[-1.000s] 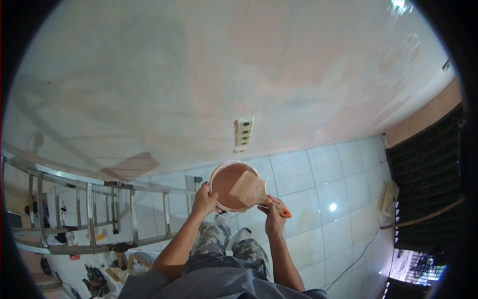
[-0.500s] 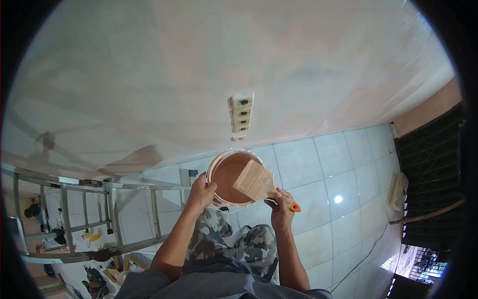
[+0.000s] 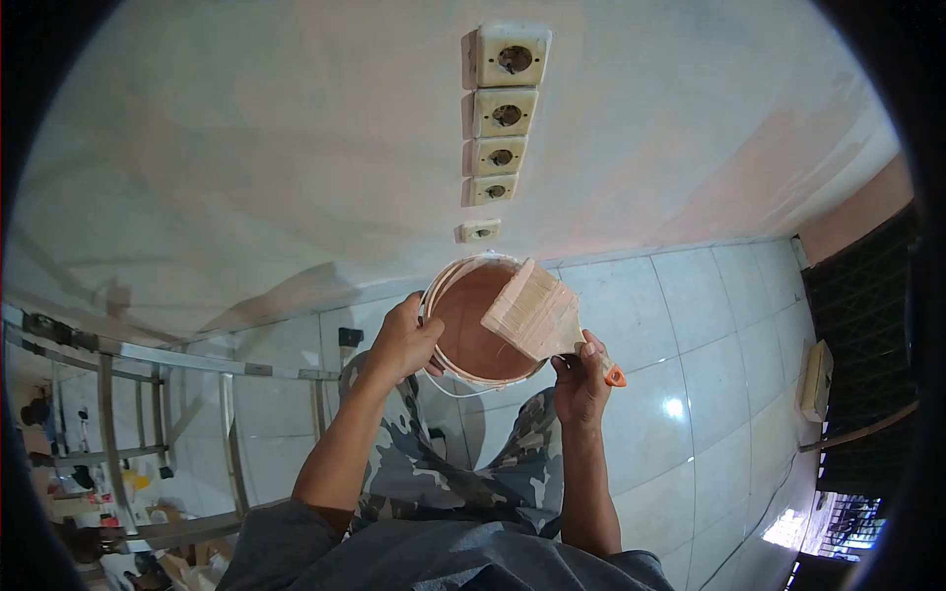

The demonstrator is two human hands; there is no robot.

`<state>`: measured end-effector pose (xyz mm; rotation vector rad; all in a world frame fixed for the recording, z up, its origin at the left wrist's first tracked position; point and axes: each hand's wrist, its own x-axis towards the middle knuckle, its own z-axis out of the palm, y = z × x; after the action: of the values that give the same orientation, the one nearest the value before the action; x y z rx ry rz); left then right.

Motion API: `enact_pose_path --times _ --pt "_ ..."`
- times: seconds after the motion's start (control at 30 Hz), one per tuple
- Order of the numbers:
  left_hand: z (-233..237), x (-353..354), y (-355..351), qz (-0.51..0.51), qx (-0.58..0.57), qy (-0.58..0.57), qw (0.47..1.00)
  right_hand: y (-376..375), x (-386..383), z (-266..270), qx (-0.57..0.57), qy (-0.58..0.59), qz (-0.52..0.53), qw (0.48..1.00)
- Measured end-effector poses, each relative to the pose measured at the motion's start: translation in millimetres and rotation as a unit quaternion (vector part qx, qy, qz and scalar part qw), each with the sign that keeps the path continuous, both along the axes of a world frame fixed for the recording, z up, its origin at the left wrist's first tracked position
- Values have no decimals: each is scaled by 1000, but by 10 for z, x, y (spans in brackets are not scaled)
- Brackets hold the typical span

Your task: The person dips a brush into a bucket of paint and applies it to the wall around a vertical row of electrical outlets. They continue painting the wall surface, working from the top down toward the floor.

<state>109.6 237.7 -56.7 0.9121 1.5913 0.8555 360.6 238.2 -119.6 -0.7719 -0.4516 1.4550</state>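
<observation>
My left hand [image 3: 406, 342] grips the rim of a round bucket [image 3: 440, 366] at its left side, thumb over the edge. Pinkish-brown paint [image 3: 463, 313] fills part of the bucket. A wide paintbrush [image 3: 537, 313] with paint-coated bristles lies over the bucket's right side. My right hand [image 3: 581, 382] is closed around its handle, whose orange end [image 3: 616, 376] sticks out past the fingers. The bucket's wire handle [image 3: 463, 394] hangs down at the front. Bucket and brush are held in front of my legs.
Ahead stands a patchy, pale pink wall [image 3: 296, 148] with a column of open socket boxes [image 3: 506, 113]. A metal ladder [image 3: 232, 424] is at the left. White floor tiles [image 3: 641, 433] spread to the right, where a cable [image 3: 754, 522] runs toward a dark folding gate [image 3: 867, 325].
The socket boxes appear larger and higher in view as I come nearer the wall. The brush has shifted slightly up and right with the bucket; both hands keep their hold.
</observation>
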Motion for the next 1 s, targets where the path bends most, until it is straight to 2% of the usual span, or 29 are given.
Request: enact_pose_path --times 0.13,0.27,0.43,0.57,0.77,0.9,1.0 --pt "-435 2 -83 16 32 -18 999 -43 7 -227 17 11 12 1000" --pt "-490 11 -177 32 42 -41 998 37 -29 -197 46 62 24 997" --pt "-504 -58 -168 37 54 -77 995 631 -73 398 128 88 49 987" --pt "-672 -39 -155 69 63 -79 992 1292 -178 1207 281 84 25 956" --pt "-719 -5 -195 120 27 -63 990 1982 -381 2383 464 -88 -44 880" --pt "-762 -8 -235 108 33 -63 992 2197 -486 2637 502 -207 -48 839" --pt "-794 -11 -241 93 36 -35 994 2311 -492 2655 511 -252 -29 821"
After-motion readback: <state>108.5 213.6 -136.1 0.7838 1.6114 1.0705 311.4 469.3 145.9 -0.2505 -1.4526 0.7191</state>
